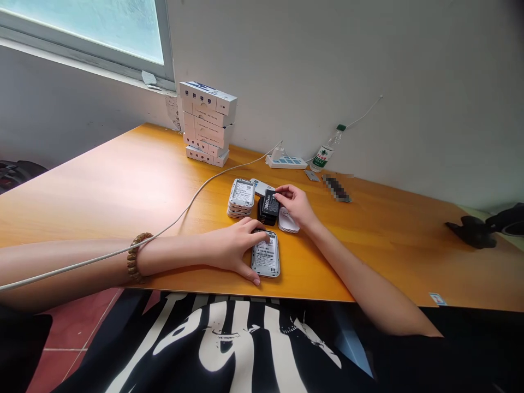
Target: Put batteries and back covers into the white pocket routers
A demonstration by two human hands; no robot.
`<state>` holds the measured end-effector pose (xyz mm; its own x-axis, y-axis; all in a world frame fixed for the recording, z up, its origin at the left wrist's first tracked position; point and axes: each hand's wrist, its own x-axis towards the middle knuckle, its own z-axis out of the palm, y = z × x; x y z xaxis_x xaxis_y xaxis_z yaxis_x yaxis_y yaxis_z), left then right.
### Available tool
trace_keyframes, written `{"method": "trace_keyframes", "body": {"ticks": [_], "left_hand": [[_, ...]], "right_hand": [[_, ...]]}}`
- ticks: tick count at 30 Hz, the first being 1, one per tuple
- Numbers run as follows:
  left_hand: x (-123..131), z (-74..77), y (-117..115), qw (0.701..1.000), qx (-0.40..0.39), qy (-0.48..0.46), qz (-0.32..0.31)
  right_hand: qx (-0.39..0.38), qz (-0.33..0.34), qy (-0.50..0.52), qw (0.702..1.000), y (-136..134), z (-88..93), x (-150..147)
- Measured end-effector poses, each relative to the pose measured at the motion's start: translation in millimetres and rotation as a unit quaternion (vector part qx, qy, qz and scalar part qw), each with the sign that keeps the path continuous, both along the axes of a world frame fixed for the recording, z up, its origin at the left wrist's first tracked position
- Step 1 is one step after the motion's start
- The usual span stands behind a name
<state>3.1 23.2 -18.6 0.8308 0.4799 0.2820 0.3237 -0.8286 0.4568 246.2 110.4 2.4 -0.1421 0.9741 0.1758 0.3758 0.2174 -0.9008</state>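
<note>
My left hand [235, 248] rests on the orange table [123, 185] and grips the left edge of an opened white device [266, 254] lying back-up, thumb below and fingers over its top. My right hand [295, 204] pinches a black battery [271, 203] at the top of a small pile of black batteries [266, 217]. A white oval cover [287, 222] lies under my right palm. A stack of the same white devices [241, 197] stands just left of the batteries.
A tower of white boxes [207, 123] stands at the wall. A white cable [176, 218] crosses the table to a power strip [286, 161]. A plastic bottle [326, 152] leans on the wall. A black object [475, 229] lies at far right.
</note>
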Motion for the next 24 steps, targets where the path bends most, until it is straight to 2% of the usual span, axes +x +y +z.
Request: {"method": "trace_keyframes", "body": {"ticks": [4,8,11,14,18,21,24], "left_hand": [[0,0.6,0,1.000,0.008,0.000,-0.001],[-1,0.1,2,1.000,0.003,-0.005,-0.003],[-1,-1.0,2,1.000,-0.004,-0.013,-0.008],[0,1.3,1,0.999,-0.004,-0.024,-0.022],[-3,16.1,1,0.995,0.041,-0.094,-0.020],[-14,30.0,15,0.975,0.104,-0.194,-0.005],[-32,34.0,45,0.957,0.114,-0.258,0.064]], "right_hand": [[0.106,0.020,-0.114,0.988,1,-1.2,5],[0.162,0.100,-0.221,0.957,0,3.0,14],[0.125,0.171,-0.244,0.946,-3,7.0,22],[0.084,0.206,-0.251,0.942,-6,8.3,27],[0.097,0.232,-0.243,0.937,-7,5.0,26],[0.107,0.242,-0.231,0.936,-6,1.6,25],[0.109,0.240,-0.240,0.934,-5,1.9,26]]}}
